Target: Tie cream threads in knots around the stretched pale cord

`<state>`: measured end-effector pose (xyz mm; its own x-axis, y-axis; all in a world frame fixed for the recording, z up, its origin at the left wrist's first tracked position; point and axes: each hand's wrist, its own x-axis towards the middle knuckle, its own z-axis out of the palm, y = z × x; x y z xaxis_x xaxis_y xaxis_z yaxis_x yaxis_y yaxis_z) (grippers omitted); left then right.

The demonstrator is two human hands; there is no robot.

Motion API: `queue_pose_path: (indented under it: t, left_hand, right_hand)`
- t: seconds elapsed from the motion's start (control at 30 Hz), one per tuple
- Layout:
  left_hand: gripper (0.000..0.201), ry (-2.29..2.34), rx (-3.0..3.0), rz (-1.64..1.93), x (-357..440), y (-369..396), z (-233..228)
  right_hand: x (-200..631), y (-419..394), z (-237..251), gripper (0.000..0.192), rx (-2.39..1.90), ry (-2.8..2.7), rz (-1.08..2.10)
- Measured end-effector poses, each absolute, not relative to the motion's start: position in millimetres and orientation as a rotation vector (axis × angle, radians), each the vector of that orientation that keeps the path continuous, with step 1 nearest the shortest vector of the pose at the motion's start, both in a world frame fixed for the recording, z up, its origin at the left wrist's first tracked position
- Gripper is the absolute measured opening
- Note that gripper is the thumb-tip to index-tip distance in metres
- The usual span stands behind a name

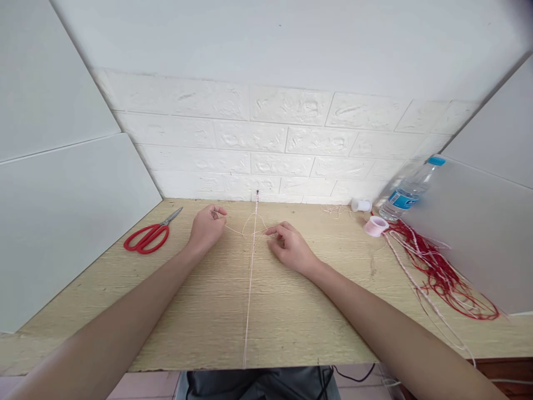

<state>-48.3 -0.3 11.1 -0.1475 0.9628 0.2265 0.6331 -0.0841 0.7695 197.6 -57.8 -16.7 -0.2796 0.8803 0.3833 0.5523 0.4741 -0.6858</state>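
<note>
A pale pink cord [250,289] runs taut from a small dark fixing [257,191] at the wall's foot to the table's front edge. Its far end, near the wall, looks thicker and knotted. Around the cord lies a loose loop of thin thread [245,225]. On the left, my left hand [208,225] has its fingers curled closed on one side of that thread. My right hand [289,244] pinches the thread on the other side, close to the cord. The thread ends inside my fingers are hidden.
Red-handled scissors [152,233] lie at the left. To the right are a pink thread spool [376,226], a white spool [361,205], a water bottle [406,194] and tangled red cords [437,266]. White panels stand at both sides; a brick-pattern wall [266,139] closes the back.
</note>
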Motion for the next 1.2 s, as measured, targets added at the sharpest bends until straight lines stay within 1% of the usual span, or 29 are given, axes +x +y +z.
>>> queue_pose_path:
  t: [0.13,0.47,0.83,1.07,1.2]
  left_hand:
    - [0.019,1.861,1.865,1.000,-47,-3,12]
    - [0.022,1.915,1.919,0.842,-51,2,4]
    - [0.031,1.929,1.970,0.814,-53,1,3]
    - [0.034,1.977,1.979,0.767,-54,-1,8]
    - [0.035,2.024,2.022,0.773,-55,0,6]
  right_hand:
    - [198,-57,-16,0.024,-1.184,-1.996,0.531]
    - [199,-55,-14,0.018,-1.230,-1.994,0.567]
    - [209,-54,-7,0.032,-1.357,-2.031,0.625]
    - [210,-55,-8,0.033,-1.407,-1.979,0.581]
    - [210,-53,-12,0.030,-1.445,-1.976,0.512]
